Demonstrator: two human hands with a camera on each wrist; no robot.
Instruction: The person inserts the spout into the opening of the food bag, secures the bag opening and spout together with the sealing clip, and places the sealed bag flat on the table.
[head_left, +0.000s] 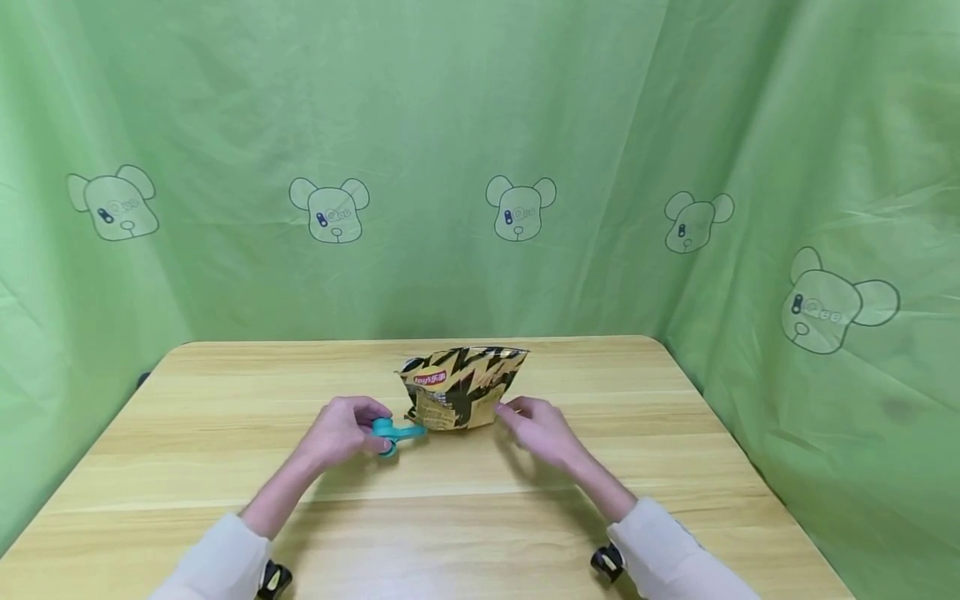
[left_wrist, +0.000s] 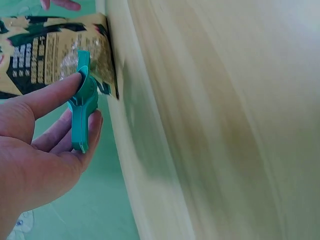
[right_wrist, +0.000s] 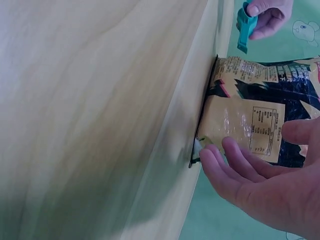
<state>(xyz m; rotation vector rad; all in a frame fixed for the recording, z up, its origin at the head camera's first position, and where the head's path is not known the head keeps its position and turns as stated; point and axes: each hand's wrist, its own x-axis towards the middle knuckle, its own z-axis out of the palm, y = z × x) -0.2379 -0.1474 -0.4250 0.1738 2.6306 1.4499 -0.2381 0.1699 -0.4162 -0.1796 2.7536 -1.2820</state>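
My left hand (head_left: 341,433) pinches a teal plastic bag clip (head_left: 393,432) between thumb and fingers, with a rounded part in the middle of it. The clip's far end overlaps the lower left corner of a Lay's chip bag (head_left: 465,392), gold and black, which stands upright on the table. At the bag's lower right side is my right hand (head_left: 543,429). In the right wrist view its fingers (right_wrist: 245,167) are spread apart from the thumb, right at the bag's edge and not curled round it.
The bag stands on a light wooden table (head_left: 450,533) near its far side. Green curtains (head_left: 420,100) printed with bear heads hang behind and along the sides. Dark bands (head_left: 273,579) show at the white sleeves.
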